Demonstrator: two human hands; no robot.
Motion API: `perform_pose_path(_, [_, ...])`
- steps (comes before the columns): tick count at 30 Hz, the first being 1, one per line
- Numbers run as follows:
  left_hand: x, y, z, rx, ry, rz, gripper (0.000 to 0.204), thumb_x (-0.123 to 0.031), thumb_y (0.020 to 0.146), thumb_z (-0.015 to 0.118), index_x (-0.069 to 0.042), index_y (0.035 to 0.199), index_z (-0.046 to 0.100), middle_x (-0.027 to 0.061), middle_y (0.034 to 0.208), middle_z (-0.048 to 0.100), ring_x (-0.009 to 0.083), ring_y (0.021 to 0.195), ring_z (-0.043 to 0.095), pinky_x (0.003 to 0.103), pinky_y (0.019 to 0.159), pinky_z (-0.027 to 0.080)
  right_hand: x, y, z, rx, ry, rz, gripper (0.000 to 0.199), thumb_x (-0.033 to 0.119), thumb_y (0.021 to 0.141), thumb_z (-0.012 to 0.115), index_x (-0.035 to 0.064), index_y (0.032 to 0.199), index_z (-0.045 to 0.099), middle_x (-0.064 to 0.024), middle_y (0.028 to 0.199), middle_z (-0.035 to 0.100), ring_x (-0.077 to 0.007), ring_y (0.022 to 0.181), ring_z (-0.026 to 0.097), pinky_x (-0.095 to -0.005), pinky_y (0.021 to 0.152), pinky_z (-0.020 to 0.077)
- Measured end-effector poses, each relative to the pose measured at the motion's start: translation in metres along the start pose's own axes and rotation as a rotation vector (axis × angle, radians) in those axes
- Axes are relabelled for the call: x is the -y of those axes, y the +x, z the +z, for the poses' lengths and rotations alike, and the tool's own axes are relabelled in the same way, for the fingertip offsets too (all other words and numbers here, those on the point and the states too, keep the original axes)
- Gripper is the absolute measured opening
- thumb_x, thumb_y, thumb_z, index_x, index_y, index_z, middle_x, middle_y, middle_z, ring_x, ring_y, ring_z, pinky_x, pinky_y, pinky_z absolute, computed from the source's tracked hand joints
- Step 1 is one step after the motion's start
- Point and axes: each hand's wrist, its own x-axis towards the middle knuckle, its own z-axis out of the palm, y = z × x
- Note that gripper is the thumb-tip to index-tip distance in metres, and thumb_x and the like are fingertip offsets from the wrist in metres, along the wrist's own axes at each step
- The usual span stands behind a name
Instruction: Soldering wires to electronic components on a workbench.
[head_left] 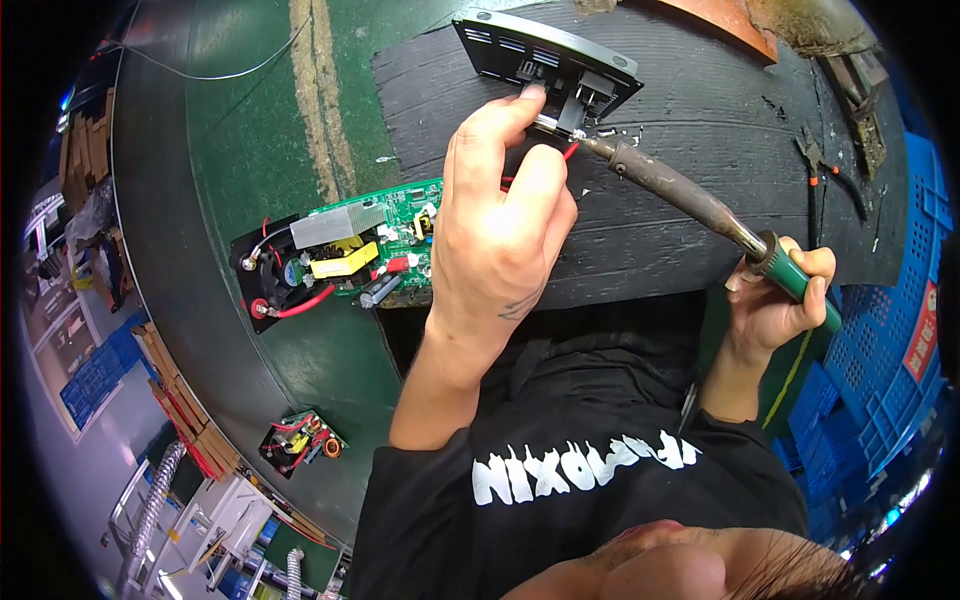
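LH = left hand (500, 215), RH = right hand (775, 310).

Black slotted panel (545, 50) stands on edge at far edge of dark mat (650, 250), left of its middle; black socket block (595, 90) on its near face. LH reaches in from near side, back of hand up. LH index tip on a small black part of the panel; thumb bent, just beside red wire (571, 151). Index & thumb a little apart at tips; can't tell if wire is pinched, hand blocks view.

RH fingers closed round green handle of soldering iron (685, 192), nr mat's near R corner. Shaft slants up-left across mat; tip meets joint at wire's end, below socket block.

Green circuit board (405, 205) lies across mat's L edge, toward near L corner, partly on green bench (240, 130); R end hidden behind LH. On it: grey heat sink (335, 227), yellow transformer (345, 262). Black fan (283, 272) at its L end, w/ thick red cable (308, 303) nearby.

2nd, smaller board assy (300, 442) on bench, nearer wearer, well apart from mat. Orange-marked cutters (820, 165) nr mat's R edge. Blue crate (890, 290) past that edge.
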Motion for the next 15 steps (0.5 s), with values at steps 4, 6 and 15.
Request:
perform_pose_path(4, [0.0008,0.0002,-0.001,0.004,0.012,0.011,0.015,0.01,0.068,0.065,0.002,0.078,0.058,0.0157,0.115,0.05,0.0204,0.08,0.058,0.028,0.072,0.048,-0.0013,0.0,-0.0008,0.016,0.013,-0.001,0.031,0.038,0.092,0.043,0.0074,0.09,0.048,-0.0175,0.067,0.056,-0.0206,0.042,0.051,-0.0254,0.033,0.0412])
perform_pose_path(6, [0.0009,-0.0013,-0.0006,0.006,0.0,-0.001,0.015,0.01,0.068,0.064,0.002,0.078,0.058,0.0156,0.115,0.05,0.0204,0.081,0.058,0.028,0.072,0.048,-0.0021,-0.0002,-0.0011,0.017,0.013,0.003,0.031,0.038,0.092,0.042,0.0075,0.091,0.047,-0.0177,0.067,0.057,-0.0206,0.042,0.051,-0.0251,0.033,0.0413])
perform_pose_path(15, [-0.0074,0.0001,-0.0007,-0.012,0.02,-0.041,0.015,0.011,0.068,0.064,0.003,0.08,0.058,0.0154,0.112,0.051,0.0216,0.083,0.059,0.028,0.073,0.049,-0.0002,0.0009,-0.001,0.008,-0.005,0.008,0.031,0.038,0.092,0.042,0.0077,0.091,0.047,-0.0179,0.068,0.057,-0.0205,0.041,0.051,-0.0247,0.033,0.0411])
